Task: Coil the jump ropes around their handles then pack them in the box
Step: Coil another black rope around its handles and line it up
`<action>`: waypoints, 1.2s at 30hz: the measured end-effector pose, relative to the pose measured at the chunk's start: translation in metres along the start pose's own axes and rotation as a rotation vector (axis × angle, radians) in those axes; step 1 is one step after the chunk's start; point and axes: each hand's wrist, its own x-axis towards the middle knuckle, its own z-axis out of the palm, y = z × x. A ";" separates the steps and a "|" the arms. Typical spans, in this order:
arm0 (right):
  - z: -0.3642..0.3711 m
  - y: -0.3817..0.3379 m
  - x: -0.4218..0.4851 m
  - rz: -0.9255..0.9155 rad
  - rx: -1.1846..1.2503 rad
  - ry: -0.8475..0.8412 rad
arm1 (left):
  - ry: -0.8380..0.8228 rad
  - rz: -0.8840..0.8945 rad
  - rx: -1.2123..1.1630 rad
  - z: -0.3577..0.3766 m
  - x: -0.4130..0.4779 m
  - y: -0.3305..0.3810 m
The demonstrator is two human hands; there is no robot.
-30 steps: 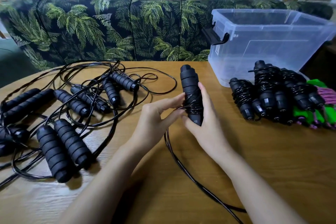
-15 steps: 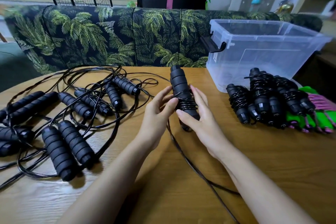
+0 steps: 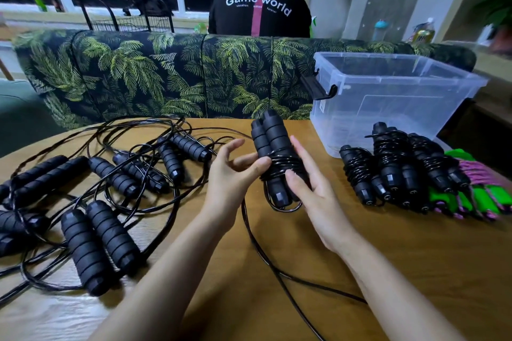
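A pair of black foam jump rope handles point(image 3: 270, 135) stands upright above the table, with black cord coiled round its lower half. My right hand point(image 3: 318, 196) holds the pair from the right, thumb on the coil. At the left side of the coil, my left hand point(image 3: 230, 177) pinches the cord with thumb and fingers. The loose cord point(image 3: 257, 246) trails down across the table toward me. A clear plastic box point(image 3: 388, 97) stands at the back right. Several coiled black ropes point(image 3: 393, 166) lie in front of it.
Several uncoiled black ropes point(image 3: 110, 174) lie tangled on the left of the wooden table point(image 3: 415, 271). Green and pink ropes point(image 3: 482, 194) lie at the far right. A leaf-patterned sofa point(image 3: 138, 72) runs behind the table, and a person in a black shirt point(image 3: 260, 8) sits beyond it.
Both hands have kept winding: more cord sits round the handles and the loose cord on the table has shifted. The handle pair has turned, so both handles now show side by side.
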 end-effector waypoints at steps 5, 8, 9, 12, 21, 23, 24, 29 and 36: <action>0.008 0.018 -0.004 -0.117 -0.408 0.064 | 0.002 0.087 0.189 0.003 -0.005 -0.014; 0.009 0.024 -0.007 -0.105 -0.381 0.082 | -0.072 0.094 0.194 -0.002 -0.008 -0.016; 0.008 0.025 -0.008 -0.101 -0.359 0.084 | -0.106 0.092 0.176 -0.004 -0.009 -0.016; 0.006 0.024 -0.010 -0.084 -0.295 0.075 | -0.160 0.073 0.125 -0.008 -0.011 -0.015; 0.007 0.026 -0.013 -0.059 -0.285 0.040 | -0.090 0.083 0.151 -0.009 -0.013 -0.021; 0.008 0.027 -0.013 -0.038 -0.276 0.029 | -0.078 0.094 0.174 -0.011 -0.012 -0.021; 0.008 0.027 -0.013 -0.031 -0.272 0.026 | -0.077 0.096 0.180 -0.011 -0.012 -0.020; 0.008 0.026 -0.014 -0.030 -0.304 0.032 | -0.136 0.065 0.161 -0.017 -0.010 -0.017; 0.004 0.026 -0.013 -0.052 -0.389 0.055 | -0.189 0.041 0.098 -0.015 -0.012 -0.015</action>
